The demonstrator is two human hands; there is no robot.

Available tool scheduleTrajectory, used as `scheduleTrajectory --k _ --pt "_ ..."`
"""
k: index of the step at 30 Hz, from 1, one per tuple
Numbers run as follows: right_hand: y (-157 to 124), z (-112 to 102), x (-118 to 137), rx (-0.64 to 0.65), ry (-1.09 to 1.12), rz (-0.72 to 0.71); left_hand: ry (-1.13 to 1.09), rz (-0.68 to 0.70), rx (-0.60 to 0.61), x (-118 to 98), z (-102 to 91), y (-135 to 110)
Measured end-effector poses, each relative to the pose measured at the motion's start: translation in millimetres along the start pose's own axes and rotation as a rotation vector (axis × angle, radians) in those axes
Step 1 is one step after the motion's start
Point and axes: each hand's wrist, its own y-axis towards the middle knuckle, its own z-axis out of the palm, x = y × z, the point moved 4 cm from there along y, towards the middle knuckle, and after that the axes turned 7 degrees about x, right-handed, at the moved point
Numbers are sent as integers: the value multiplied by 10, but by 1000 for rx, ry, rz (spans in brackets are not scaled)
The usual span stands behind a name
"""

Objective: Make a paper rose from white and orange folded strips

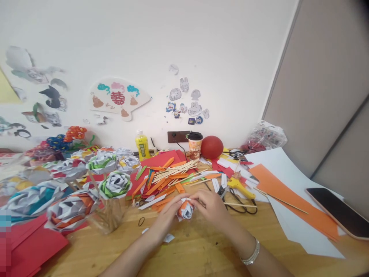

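Between my two hands, just above the wooden table (198, 250), is a small orange and white folded paper flower (186, 211). My left hand (172, 207) grips its left side with the fingers closed. On the other side, my right hand (208, 204) pinches the flower's upper right edge between thumb and fingers. White paper scraps (168, 238) lie below my left wrist. Past my fingers, folded orange strips (158, 187) and a pile of thin wooden sticks (175, 171) spread across the table.
Finished paper flowers (115, 184) on sticks crowd the left, some in a clear cup (107, 215). A yellow glue gun (240, 187), orange paper (294, 200) and a phone (340, 211) lie right. A bottle (142, 146), lidded cup (195, 146) and red balloon (212, 147) stand behind.
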Motion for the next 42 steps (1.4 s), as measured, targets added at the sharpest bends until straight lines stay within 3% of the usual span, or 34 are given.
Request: scheduleTrajectory --k 8,15,19,25,30,42 --pt "-29 40 31 -87 -270 -206 20 22 2 77 -43 8" --pt "-8 23 -35 11 69 106 16 9 6 61 -54 -8" --pt "-18 24 -50 4 208 188 -15 -9 3 13 6 -23" --pt "-14 41 -26 31 -6 26 -6 -30 -40 -30 62 -34" --pt "-39 74 -24 -14 -182 -129 -47 4 10 -4 44 -15" --pt "-50 150 -71 -7 -325 -175 -53 -5 24 28 30 -15"
